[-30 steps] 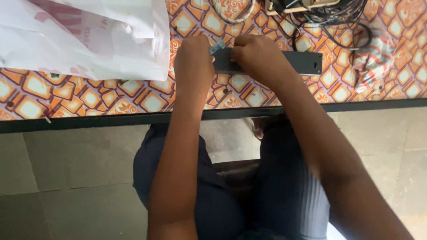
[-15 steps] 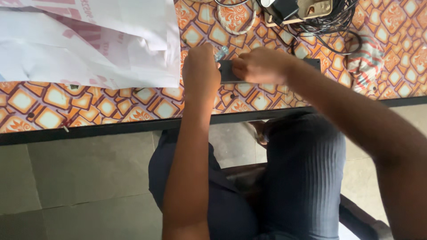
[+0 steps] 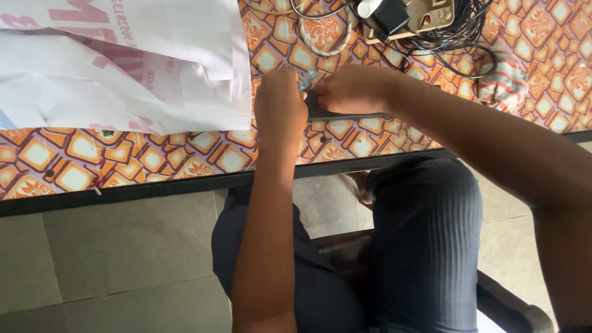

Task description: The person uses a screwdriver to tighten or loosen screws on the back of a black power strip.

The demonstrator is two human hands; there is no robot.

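From the head view, looking down past my knees, I take the dark flat bar (image 3: pixel 345 111) as my landmark; it lies on the table with the orange patterned cloth (image 3: pixel 154 160), close to the near edge. My right hand (image 3: pixel 351 89) is curled down over the bar's left half, fingers closed on top of it, pinning it to the cloth. My left hand (image 3: pixel 280 108) sits just beside the bar's left end, knuckles up and fingers folded under; a small clear, bluish piece (image 3: pixel 306 79) shows between my two hands, at that same end. I cannot tell whether my left fingertips pinch that piece or only rest against it, since the back of the hand hides them.

Left of the bar, and touching my left hand's far side, lie the white printed bags (image 3: pixel 123 68). Beyond the bar, further from me, sits a tangle of black cables (image 3: pixel 456 37) with a black plug (image 3: pixel 388 15) and a pale brass-coloured device (image 3: pixel 435 12); a round patterned coaster (image 3: pixel 324 31) lies just beyond my hands. To the bar's right is a striped cloth bundle (image 3: pixel 509 77).

To do this well, I judge I should keep the bar flat and steady with the right hand, work the small piece with short, controlled moves at the left end, and keep the bag's edge from creeping under my left wrist.
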